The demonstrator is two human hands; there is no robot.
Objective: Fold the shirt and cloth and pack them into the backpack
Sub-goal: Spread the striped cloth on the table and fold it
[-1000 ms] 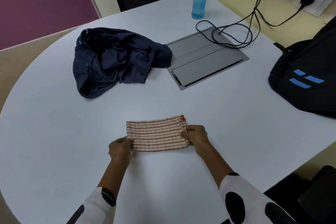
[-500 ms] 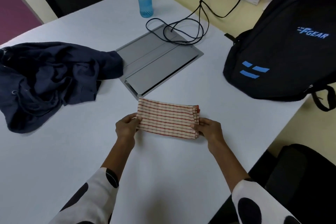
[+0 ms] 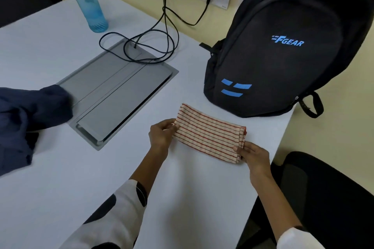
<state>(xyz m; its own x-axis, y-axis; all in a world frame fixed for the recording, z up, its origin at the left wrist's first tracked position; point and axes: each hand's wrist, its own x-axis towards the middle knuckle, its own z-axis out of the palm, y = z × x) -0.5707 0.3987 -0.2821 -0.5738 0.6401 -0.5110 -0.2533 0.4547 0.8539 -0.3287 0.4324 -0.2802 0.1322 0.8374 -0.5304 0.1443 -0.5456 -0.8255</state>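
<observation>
The folded cream cloth with red stripes [image 3: 208, 133] is held just above the white table [image 3: 60, 178], between my two hands. My left hand [image 3: 162, 135] pinches its left end and my right hand [image 3: 254, 156] pinches its right end. The black backpack [image 3: 283, 46] with blue lettering stands upright just beyond the cloth, at the table's right side; its zips look closed. The crumpled navy shirt [image 3: 26, 121] lies at the left edge of the view, partly cut off.
A grey cable hatch [image 3: 117, 89] is set in the table between shirt and backpack, with black cables [image 3: 145, 46] looped on it and running to wall sockets. A blue bottle [image 3: 89, 0] stands at the back. A black chair [image 3: 327, 198] sits at the lower right.
Both hands have carried the folded cloth to the right, toward the backpack. My view has swung right, so the backpack is now fully visible and the shirt has slid to the left edge.
</observation>
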